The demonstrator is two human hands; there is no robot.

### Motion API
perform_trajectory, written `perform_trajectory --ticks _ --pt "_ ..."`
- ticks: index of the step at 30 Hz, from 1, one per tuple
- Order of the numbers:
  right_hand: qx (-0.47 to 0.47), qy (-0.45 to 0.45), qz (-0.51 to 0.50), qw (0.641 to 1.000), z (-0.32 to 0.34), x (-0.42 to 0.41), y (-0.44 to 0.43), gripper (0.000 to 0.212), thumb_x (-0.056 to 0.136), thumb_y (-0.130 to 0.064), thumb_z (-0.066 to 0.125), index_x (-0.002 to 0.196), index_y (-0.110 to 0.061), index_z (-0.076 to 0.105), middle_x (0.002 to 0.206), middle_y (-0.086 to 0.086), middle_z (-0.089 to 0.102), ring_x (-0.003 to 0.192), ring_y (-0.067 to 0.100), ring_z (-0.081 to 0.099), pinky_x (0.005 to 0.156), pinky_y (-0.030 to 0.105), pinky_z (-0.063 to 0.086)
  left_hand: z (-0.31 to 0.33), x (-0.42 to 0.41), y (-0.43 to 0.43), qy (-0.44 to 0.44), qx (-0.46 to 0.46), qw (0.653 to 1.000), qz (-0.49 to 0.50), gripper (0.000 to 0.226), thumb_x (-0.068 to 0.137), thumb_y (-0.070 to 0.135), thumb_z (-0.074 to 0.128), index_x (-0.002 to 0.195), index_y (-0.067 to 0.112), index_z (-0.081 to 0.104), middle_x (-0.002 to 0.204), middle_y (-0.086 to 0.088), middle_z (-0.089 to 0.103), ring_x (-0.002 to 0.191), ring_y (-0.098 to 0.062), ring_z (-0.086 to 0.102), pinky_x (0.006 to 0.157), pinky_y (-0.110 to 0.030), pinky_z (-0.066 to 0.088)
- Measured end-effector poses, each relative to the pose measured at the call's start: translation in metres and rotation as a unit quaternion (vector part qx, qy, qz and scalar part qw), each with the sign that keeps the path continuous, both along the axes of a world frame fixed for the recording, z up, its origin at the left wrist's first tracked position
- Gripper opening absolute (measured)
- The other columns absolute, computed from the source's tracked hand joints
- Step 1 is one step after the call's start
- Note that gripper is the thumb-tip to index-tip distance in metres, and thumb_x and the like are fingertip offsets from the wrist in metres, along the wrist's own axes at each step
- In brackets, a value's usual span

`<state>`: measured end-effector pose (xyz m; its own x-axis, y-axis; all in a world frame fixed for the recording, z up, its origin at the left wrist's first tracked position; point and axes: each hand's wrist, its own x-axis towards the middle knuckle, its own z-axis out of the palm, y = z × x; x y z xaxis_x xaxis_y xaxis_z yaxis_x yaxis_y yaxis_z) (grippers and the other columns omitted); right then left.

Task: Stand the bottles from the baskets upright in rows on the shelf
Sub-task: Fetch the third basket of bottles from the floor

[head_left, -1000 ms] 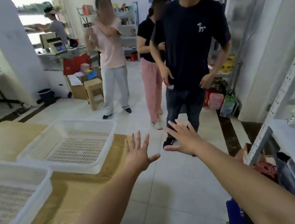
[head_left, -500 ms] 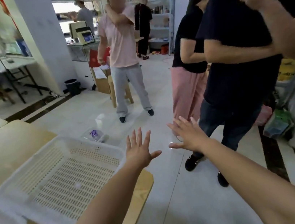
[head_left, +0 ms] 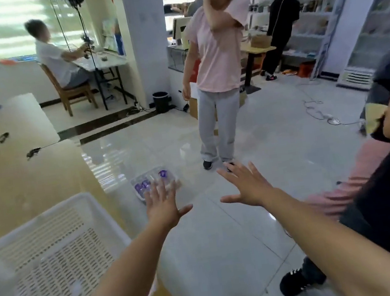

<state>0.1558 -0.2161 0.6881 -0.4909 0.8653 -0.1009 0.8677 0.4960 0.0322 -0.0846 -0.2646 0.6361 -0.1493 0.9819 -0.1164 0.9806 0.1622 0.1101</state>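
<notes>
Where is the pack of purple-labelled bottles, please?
Head view: the pack lies on the floor left of centre, beside the table, just beyond the left hand.

My left hand [head_left: 163,208] and my right hand [head_left: 249,186] were bare, and so were both wrists. My left forearm [head_left: 113,284] was uncovered along all of its length that showed, down to the bottom edge of the view. My right forearm [head_left: 339,240] was uncovered too, as far as the lower right corner. Whatever I wore on my upper body was out of view. Both forearms were slim and widened toward the elbow end. My fingers [head_left: 160,195] were slender, the thumbs shorter and thicker. The nails were too blurred to make out.
</notes>
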Motion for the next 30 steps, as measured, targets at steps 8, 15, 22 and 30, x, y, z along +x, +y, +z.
perform_trajectory --ticks 8,15,22,30 --pt "-0.036 0.014 0.031 0.999 -0.014 0.001 0.16 0.085 0.084 -0.071 0.04 0.151 -0.034 0.001 0.16 -0.005 -0.005 0.146 0.015 -0.011 0.116 0.048 -0.005 -0.013 0.007 0.134 -0.021 -0.008 0.999 0.033 0.094 0.087 0.072 0.036 0.151 0.028 -0.016 0.155 -0.01 -0.028 0.142 -0.03 -0.027 0.114 -0.048 -0.015" --pt "-0.041 0.014 0.076 0.996 -0.031 -0.009 0.33 0.086 0.084 -0.072 0.038 0.151 -0.035 0.0 0.16 -0.006 -0.006 0.147 0.017 -0.009 0.117 0.049 -0.004 -0.03 -0.023 0.244 -0.023 -0.026 0.99 0.135 0.094 0.087 0.071 0.037 0.153 0.023 -0.011 0.157 -0.013 -0.023 0.144 -0.032 -0.022 0.115 -0.049 -0.013" --pt "-0.069 -0.002 0.124 0.99 -0.07 -0.063 0.471 0.087 0.082 -0.075 0.036 0.151 -0.035 -0.001 0.16 -0.005 -0.004 0.147 0.019 -0.006 0.116 0.049 -0.005 -0.052 -0.072 0.317 -0.029 -0.08 0.974 0.211 0.093 0.089 0.068 0.036 0.151 0.022 -0.016 0.156 -0.013 -0.027 0.143 -0.032 -0.026 0.114 -0.049 -0.015" --pt "-0.103 0.01 0.119 0.988 -0.114 -0.174 0.623 0.085 0.085 -0.071 0.036 0.151 -0.034 -0.004 0.16 -0.004 -0.006 0.147 0.019 -0.007 0.116 0.045 -0.006 -0.078 -0.179 0.467 -0.008 -0.102 0.968 0.228 0.094 0.088 0.069 0.035 0.15 0.023 -0.019 0.155 -0.013 -0.029 0.142 -0.031 -0.027 0.116 -0.048 -0.015"
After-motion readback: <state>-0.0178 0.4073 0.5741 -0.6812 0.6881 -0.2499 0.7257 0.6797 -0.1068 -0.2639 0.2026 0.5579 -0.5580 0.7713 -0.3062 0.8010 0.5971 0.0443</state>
